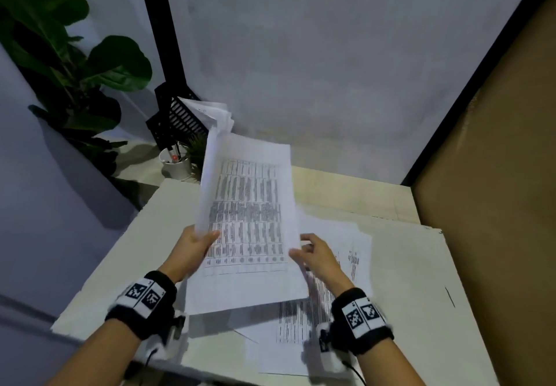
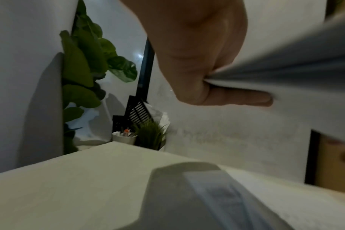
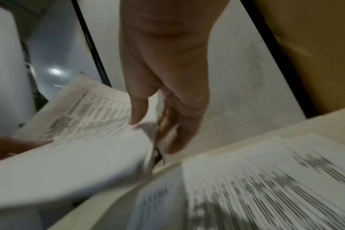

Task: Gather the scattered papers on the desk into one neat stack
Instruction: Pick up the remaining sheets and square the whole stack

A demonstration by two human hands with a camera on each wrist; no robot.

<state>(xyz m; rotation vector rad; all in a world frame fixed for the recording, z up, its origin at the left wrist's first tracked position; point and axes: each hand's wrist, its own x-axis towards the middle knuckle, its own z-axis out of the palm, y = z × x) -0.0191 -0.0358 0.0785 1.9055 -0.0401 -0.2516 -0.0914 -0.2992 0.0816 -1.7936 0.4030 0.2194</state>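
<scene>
A sheaf of printed papers is lifted off the pale desk and tilted up toward me. My left hand grips its left edge, with the thumb on top and the fingers hidden underneath. My right hand pinches the right edge, thumb on the top sheet and fingers behind it. More printed sheets lie fanned on the desk under and right of the sheaf, and another sheet lies near the front edge. The right wrist view shows these loose sheets blurred.
At the desk's far left stand a white cup of pens, a small grassy plant and a black slatted rack holding paper. A large leafy plant is beyond. A brown panel walls the right side.
</scene>
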